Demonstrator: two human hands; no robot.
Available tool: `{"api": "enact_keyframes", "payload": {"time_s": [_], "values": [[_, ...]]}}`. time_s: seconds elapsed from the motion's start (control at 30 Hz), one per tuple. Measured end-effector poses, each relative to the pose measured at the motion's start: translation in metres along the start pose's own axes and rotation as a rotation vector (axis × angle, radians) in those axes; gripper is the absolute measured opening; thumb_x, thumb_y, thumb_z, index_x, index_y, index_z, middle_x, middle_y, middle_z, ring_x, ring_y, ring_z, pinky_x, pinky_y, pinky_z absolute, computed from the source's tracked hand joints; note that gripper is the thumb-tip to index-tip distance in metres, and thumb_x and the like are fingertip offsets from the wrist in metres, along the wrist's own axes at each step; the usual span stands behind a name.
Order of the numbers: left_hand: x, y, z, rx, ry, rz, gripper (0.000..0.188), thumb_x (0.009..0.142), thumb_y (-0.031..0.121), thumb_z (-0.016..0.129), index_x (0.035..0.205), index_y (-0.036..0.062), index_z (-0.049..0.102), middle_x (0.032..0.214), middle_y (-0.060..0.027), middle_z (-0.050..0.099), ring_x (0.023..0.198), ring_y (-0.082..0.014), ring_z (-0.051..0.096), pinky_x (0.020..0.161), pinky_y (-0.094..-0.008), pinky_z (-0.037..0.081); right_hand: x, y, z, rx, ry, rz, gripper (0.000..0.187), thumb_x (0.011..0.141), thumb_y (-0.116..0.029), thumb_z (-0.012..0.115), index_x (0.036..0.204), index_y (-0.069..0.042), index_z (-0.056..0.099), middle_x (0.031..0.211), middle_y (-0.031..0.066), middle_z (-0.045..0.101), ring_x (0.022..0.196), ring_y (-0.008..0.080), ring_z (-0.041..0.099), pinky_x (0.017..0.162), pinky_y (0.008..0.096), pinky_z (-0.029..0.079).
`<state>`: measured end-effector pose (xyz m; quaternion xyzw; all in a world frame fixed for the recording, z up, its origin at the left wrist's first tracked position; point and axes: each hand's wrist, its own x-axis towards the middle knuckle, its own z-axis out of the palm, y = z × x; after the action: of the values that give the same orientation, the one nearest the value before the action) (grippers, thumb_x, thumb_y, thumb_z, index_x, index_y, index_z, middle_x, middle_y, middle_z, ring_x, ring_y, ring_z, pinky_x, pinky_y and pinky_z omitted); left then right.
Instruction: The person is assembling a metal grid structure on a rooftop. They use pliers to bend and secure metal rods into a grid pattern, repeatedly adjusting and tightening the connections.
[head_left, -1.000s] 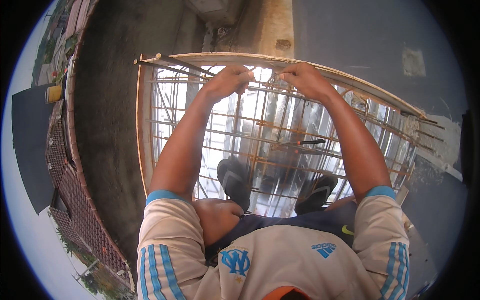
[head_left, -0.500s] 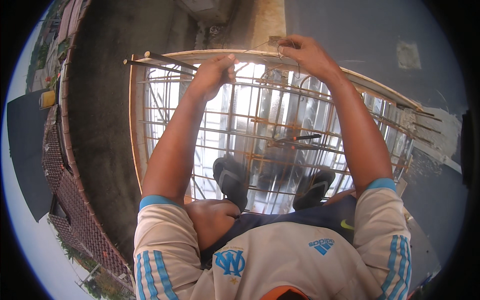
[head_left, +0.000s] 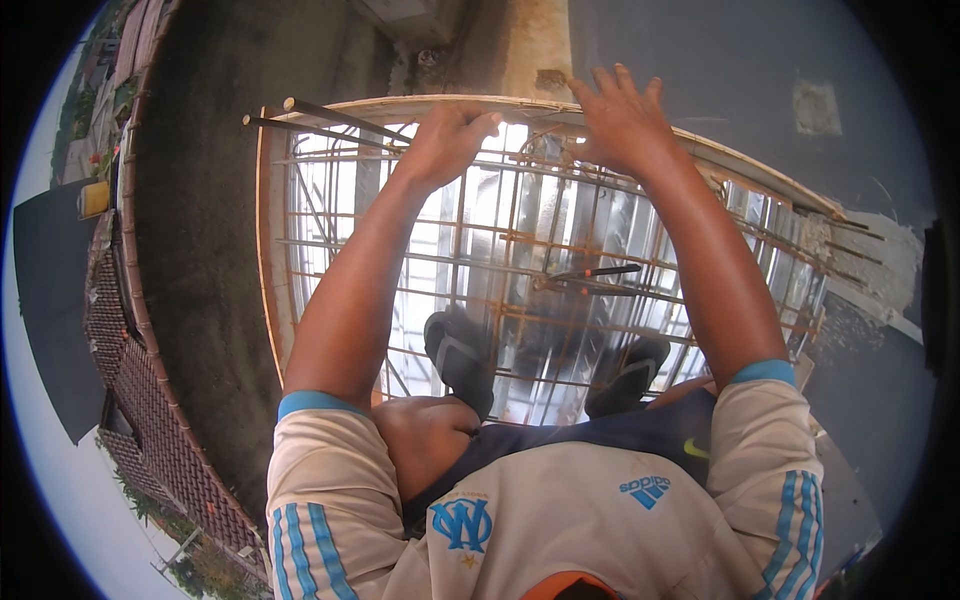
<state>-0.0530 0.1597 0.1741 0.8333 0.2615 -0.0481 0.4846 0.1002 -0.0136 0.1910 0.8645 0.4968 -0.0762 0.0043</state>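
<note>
At the far edge of a rebar grid [head_left: 560, 245], my left hand [head_left: 448, 145] is closed, its thumb pointing right. Whatever its fingers hold is hidden. My right hand [head_left: 625, 120] is over the far board to the right, open with its fingers spread. Between my hands, thin tie wire [head_left: 545, 143] shows faintly among the bars. Nearer to me, a pair of pincers [head_left: 600, 272] with dark handles and orange marks lies on the grid, touched by neither hand.
A wooden form board [head_left: 265, 210] edges the grid over shiny ribbed metal sheeting [head_left: 530, 330]. Two thick bars [head_left: 330, 115] jut out at the far left. My sandalled feet [head_left: 460, 365] are inside the grid. Beyond the left edge is a drop, with tiled roofs [head_left: 150, 400] below.
My right hand has let go of the wire and spread its fingers. The left hand has moved slightly right. The wire no longer stretches visibly between them.
</note>
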Motion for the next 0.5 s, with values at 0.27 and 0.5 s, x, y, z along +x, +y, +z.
{"api": "enact_keyframes", "payload": {"time_s": [0.27,0.5], "values": [[0.006,0.019,-0.005,-0.296,-0.017,-0.011,0.037,0.092,0.035,0.06,0.09,-0.0007,0.067,0.069,-0.0003,0.054,0.067,-0.0097,0.047,0.062,-0.0252,0.039,0.014,-0.011,-0.006,0.739,-0.067,0.004,0.029,0.088,-0.027,0.061,0.104,-0.003,0.063,0.092,0.0123,0.066,0.086,0.023,0.06,0.08,0.0424,0.044],[-0.01,0.029,-0.025,-0.059,0.004,0.128,0.041,0.092,0.041,0.059,0.088,0.0013,0.067,0.072,-0.0016,0.054,0.072,-0.0126,0.049,0.065,-0.0306,0.041,0.013,-0.006,-0.015,0.938,-0.155,-0.117,0.03,0.089,-0.032,0.061,0.087,-0.002,0.062,0.071,0.0036,0.053,0.07,0.0147,0.048,0.068,0.034,0.041]]}}
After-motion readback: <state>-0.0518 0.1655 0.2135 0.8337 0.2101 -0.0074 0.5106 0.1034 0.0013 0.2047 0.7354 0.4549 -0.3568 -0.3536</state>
